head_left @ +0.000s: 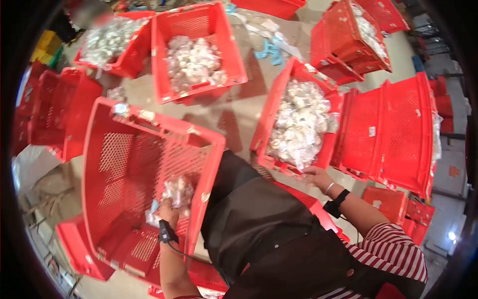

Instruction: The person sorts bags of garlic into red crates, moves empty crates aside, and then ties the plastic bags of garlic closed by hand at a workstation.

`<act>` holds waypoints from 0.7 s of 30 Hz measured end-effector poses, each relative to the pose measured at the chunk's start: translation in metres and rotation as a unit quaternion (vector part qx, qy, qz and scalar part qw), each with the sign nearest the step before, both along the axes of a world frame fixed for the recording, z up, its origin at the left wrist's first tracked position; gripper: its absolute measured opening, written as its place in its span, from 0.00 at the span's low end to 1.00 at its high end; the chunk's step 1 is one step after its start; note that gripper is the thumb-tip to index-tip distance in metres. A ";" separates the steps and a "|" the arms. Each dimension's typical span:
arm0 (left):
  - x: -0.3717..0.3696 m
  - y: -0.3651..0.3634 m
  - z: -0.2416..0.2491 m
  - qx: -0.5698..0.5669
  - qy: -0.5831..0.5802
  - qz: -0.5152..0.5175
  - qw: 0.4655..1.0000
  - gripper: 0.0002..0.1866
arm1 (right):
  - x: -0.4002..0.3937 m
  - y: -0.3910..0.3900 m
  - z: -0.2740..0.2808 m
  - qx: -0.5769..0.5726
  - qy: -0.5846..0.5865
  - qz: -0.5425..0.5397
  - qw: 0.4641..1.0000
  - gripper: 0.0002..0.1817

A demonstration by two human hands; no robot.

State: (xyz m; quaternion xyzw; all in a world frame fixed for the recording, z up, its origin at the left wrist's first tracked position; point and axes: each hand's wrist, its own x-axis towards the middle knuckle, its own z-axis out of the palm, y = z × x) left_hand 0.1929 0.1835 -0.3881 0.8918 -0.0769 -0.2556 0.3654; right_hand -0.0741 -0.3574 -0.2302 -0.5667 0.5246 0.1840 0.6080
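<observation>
My left hand [168, 213] reaches into a large red crate [112, 174] at the left, its fingers around clear plastic packets [178, 192] with pale contents. That crate stands tilted, and its perforated floor and walls show. At the right, my right hand [316, 177] is at the near rim of another red crate [259, 132], its fingers bent beside a packet's end. A heap of shiny clear packets [298, 119] fills this crate. What the right fingers pinch, the rim or the packet, is too small to tell.
Behind stand two red crates [158, 55] [144, 30] with packets. Stacked red crates [406, 134] are at the right, more [343, 40] at the upper right and others [74, 109] at the left. Blue scraps [271, 51] lie on the floor [199, 117].
</observation>
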 end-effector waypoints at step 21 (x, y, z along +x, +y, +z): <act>-0.228 -0.154 0.337 -0.584 0.254 0.276 0.720 0.28 | 0.055 0.160 0.215 0.421 -0.451 0.270 0.739 0.41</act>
